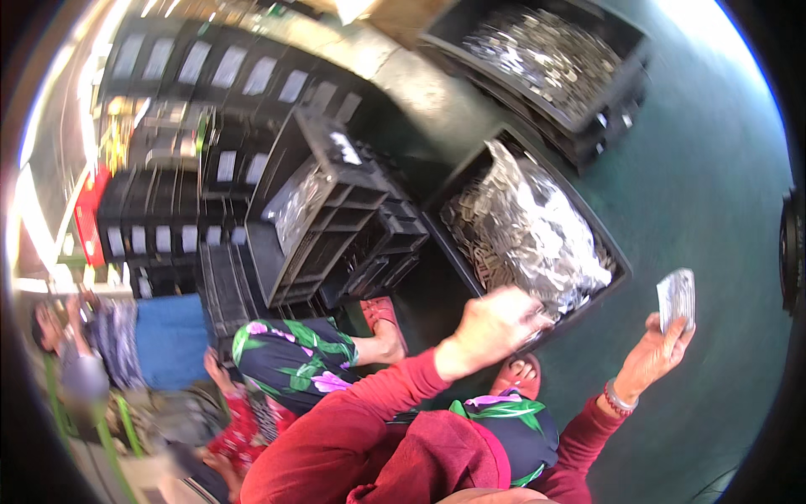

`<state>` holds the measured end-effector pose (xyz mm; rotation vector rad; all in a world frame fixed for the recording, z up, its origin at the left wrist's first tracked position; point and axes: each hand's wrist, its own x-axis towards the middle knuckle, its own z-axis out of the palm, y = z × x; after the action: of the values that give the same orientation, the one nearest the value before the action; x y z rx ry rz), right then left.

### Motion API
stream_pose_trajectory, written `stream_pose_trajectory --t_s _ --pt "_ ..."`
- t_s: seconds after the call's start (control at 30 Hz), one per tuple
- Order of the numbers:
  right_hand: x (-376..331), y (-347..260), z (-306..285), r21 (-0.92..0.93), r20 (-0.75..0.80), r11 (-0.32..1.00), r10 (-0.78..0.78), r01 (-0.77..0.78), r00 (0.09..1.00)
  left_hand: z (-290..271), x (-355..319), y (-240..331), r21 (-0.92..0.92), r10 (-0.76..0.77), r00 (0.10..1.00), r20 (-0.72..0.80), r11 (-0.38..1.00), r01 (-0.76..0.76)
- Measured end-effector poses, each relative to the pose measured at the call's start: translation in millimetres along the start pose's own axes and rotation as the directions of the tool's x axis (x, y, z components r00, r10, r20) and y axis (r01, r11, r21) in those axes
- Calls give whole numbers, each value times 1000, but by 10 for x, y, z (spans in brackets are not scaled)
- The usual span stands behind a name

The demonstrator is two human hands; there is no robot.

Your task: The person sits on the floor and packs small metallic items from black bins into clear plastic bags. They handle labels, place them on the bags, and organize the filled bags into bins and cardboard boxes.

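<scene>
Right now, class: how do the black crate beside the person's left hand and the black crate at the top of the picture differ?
The near crate, where the left hand reaches, holds metal pieces partly wrapped in a clear plastic liner; the far crate shows loose pieces, no liner visible. The near crate sits on the green floor; the far crate is stacked on another. Both are black, holding small silvery pieces.

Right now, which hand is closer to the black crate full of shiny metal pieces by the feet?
The left hand. It reaches over the near rim of the black crate, touching the shiny pile. The right hand is off to the crate's right, holding a small stack of metal pieces.
</scene>
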<state>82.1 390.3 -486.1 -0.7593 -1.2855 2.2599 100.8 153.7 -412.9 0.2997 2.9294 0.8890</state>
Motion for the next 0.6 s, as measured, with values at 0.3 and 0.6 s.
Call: stream_pose_trajectory --t_s 0.3,0.6 --pt "471 372 -352 -25 274 965 258 -262 926 -536 546 -1883 -156 -202 834 -513 978 140" --pt "-346 563 -47 -338 -150 772 519 -537 841 18 680 -2120 82 -444 751 -488 834 546"
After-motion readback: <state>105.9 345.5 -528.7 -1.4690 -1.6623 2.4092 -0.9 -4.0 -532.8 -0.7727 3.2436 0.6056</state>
